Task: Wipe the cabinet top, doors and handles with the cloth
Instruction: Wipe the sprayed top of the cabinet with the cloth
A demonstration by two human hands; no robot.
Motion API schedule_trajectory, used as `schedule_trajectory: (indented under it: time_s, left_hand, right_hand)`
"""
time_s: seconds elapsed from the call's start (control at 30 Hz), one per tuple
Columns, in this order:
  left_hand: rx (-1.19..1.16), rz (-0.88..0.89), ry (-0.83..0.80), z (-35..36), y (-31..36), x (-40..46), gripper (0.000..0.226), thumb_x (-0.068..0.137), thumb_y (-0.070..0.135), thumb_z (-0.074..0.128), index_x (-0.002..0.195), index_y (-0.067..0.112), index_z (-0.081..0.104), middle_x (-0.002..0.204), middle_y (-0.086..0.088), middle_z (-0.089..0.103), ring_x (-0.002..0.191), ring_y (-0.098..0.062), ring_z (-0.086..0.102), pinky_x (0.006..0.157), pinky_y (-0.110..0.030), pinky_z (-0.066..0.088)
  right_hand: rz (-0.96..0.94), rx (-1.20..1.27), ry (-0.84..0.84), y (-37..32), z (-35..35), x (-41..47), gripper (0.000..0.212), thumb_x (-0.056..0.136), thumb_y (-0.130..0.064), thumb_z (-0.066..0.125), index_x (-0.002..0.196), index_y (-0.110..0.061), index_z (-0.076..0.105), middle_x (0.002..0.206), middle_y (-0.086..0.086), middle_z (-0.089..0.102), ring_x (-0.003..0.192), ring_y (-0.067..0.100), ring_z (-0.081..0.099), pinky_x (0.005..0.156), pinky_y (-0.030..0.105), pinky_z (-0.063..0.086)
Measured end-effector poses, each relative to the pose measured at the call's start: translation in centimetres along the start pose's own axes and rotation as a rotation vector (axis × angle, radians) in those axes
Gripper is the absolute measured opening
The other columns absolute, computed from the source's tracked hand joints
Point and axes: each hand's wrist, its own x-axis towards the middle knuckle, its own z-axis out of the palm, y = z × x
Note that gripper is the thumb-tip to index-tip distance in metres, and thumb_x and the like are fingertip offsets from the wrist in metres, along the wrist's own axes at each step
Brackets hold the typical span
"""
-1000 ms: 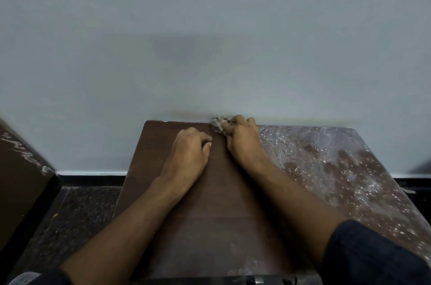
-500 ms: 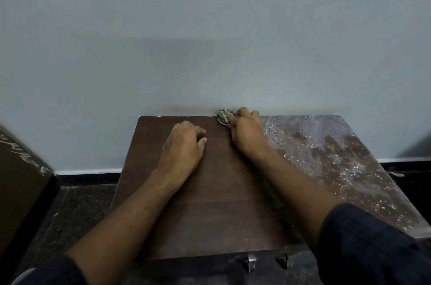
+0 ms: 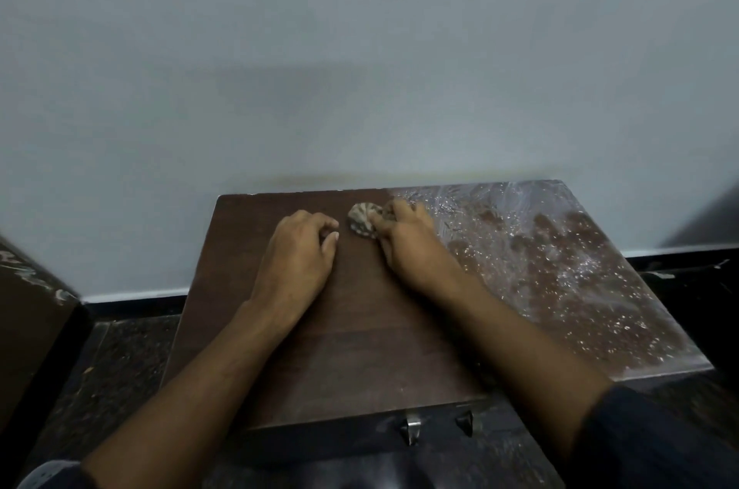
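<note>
1. Small bunched cloth [image 3: 363,224], pale with darker mottling, sitting on the cabinet top [image 3: 360,348] just above the middle of the frame, close to the back edge by the wall [image 3: 360,48].
2. Gripped by the right hand [image 3: 412,244]: fingers curled tight over the wad, only its left end poking out past the fingertips, pressed down onto the wood.
3. Left hand [image 3: 298,252] just left of the cloth, not touching it, fingers loosely curled with nothing in them, resting on the dark surface as a brace.
4. Soft and light by the look of it, crumpling to whatever shape the hand gives, so no risk of damage and little of dropping. Best taken as a ball in the palm with fingers over the top, as here; likely to drag rather than slide on the wet patch.
5. Cabinet top split in two: left and centre dark brown and clean-looking, right side of the frame covered in glistening white droplets and smears.
6. Judging by that, plenty of top left to wipe on the right.
7. Two metal handles [image 3: 410,428] peeking out at the bottom centre, under the front edge; doors themselves barely visible from this angle.
8. Dark speckled floor [image 3: 120,352] at lower left, another brown piece of furniture [image 3: 28,308] at the left edge.
</note>
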Motion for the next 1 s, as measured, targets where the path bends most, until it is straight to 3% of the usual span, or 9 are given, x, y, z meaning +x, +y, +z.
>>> schedule_trajectory:
  time_s: [0.13,0.27,0.4,0.53,0.67,0.8,0.87,0.93,1.0]
  left_hand:
    - [0.005,-0.034,-0.004,-0.5,-0.1,-0.4,0.021,0.095,0.026,0.061,0.113,0.021,0.068,0.101,0.005,0.061,0.091,-0.01,0.055,0.081,-0.022,0.043]
    - [-0.012,-0.046,-0.005,-0.2,-0.5,-0.5,0.019,0.094,0.024,0.061,0.11,0.021,0.069,0.097,0.005,0.061,0.09,-0.012,0.057,0.08,-0.024,0.044]
    - [-0.032,-0.039,-0.024,0.3,-0.3,-1.1,0.016,0.093,0.025,0.061,0.107,0.023,0.069,0.085,0.01,0.055,0.079,-0.008,0.052,0.075,-0.026,0.047]
    - [-0.019,-0.049,-0.04,0.3,0.6,-1.4,0.016,0.092,0.024,0.062,0.106,0.022,0.071,0.088,0.007,0.059,0.082,-0.012,0.056,0.079,-0.034,0.052]
    - [-0.022,-0.04,-0.023,0.3,1.4,-2.0,0.017,0.092,0.023,0.062,0.107,0.02,0.072,0.093,0.004,0.062,0.086,-0.014,0.057,0.08,-0.029,0.049]
    - [-0.055,-0.077,-0.051,0.2,1.9,-2.8,0.014,0.093,0.024,0.063,0.104,0.024,0.071,0.096,0.006,0.064,0.084,-0.007,0.057,0.078,-0.023,0.047]
    - [-0.071,-0.067,-0.085,0.4,2.3,-3.3,0.011,0.091,0.023,0.066,0.099,0.026,0.072,0.09,0.008,0.062,0.076,-0.002,0.055,0.069,-0.014,0.042]
    - [-0.078,-0.078,-0.115,0.7,2.7,-3.9,0.01,0.089,0.02,0.069,0.096,0.025,0.073,0.085,0.009,0.06,0.071,-0.001,0.054,0.061,-0.006,0.034]
    - [-0.095,-0.093,-0.118,0.9,2.9,-4.3,0.011,0.087,0.018,0.071,0.096,0.022,0.075,0.084,0.008,0.061,0.069,-0.001,0.054,0.058,-0.004,0.034]
  right_hand:
    - [-0.004,0.01,0.007,-0.7,0.3,-0.1,0.036,0.106,-0.03,0.041,0.134,-0.018,0.061,0.121,0.007,0.049,0.105,0.029,0.04,0.095,0.046,0.044]
    - [-0.223,0.069,-0.046,-3.7,-0.5,-7.5,0.039,0.098,-0.028,0.041,0.13,-0.024,0.062,0.12,0.008,0.055,0.095,0.03,0.047,0.075,0.042,0.048]
    - [-0.414,0.197,-0.176,-4.5,-2.5,-13.4,0.036,0.101,-0.031,0.043,0.134,-0.028,0.058,0.122,0.006,0.056,0.096,0.025,0.051,0.073,0.037,0.048]
    - [-0.267,0.117,-0.106,-2.1,-2.2,-9.1,0.042,0.099,-0.033,0.037,0.131,-0.026,0.063,0.119,0.007,0.052,0.099,0.025,0.044,0.08,0.042,0.048]
    - [-0.08,0.051,-0.026,-2.0,-0.9,-6.0,0.034,0.1,-0.025,0.049,0.131,-0.023,0.064,0.122,0.006,0.053,0.098,0.028,0.043,0.083,0.047,0.047]
    - [-0.222,0.132,-0.079,-4.7,-1.8,-11.8,0.036,0.097,-0.027,0.049,0.129,-0.026,0.064,0.124,0.006,0.054,0.1,0.03,0.047,0.08,0.041,0.046]
    - [-0.306,0.184,-0.135,-4.7,-2.6,-14.7,0.036,0.095,-0.026,0.051,0.129,-0.029,0.063,0.125,0.004,0.055,0.1,0.027,0.049,0.078,0.037,0.044]
    - [-0.28,0.184,-0.102,-3.0,-2.8,-14.3,0.037,0.093,-0.026,0.048,0.126,-0.028,0.066,0.121,0.005,0.057,0.097,0.028,0.049,0.077,0.038,0.045]
    - [-0.135,0.124,-0.042,-1.7,-2.7,-12.1,0.038,0.096,-0.028,0.045,0.128,-0.027,0.065,0.12,0.006,0.054,0.097,0.026,0.045,0.079,0.041,0.047]
